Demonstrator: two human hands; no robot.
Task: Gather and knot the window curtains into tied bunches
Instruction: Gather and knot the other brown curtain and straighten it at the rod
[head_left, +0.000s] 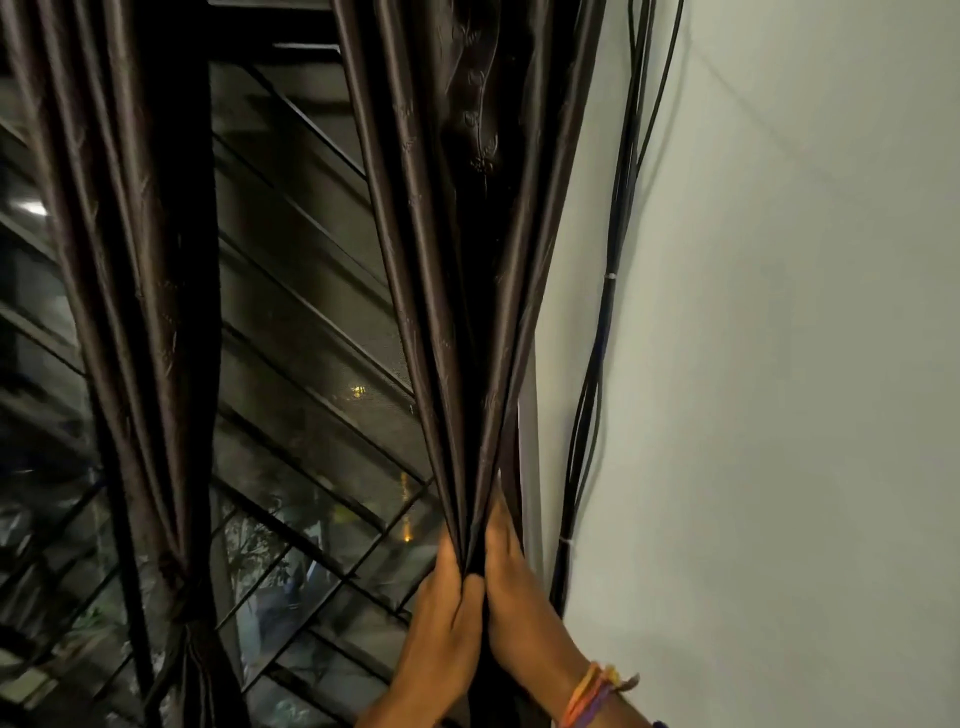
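Note:
A dark brown satin curtain (457, 270) hangs at the right side of the window and narrows downward into a tight bunch. My left hand (441, 618) and my right hand (519, 587) grip that bunch side by side, pressing its folds together between them. The right wrist wears coloured thread bands (597, 691). A second curtain (130, 291) of the same fabric hangs at the left and is pinched in by a knot (189, 597) low down, with its tail falling below. The lower end of the right curtain is hidden behind my hands.
Behind the curtains is a dark window with a metal grille (311, 312) and night lights outside. A pale wall (779, 364) fills the right side. A bundle of black cables (613, 312) runs down the wall close beside the right curtain.

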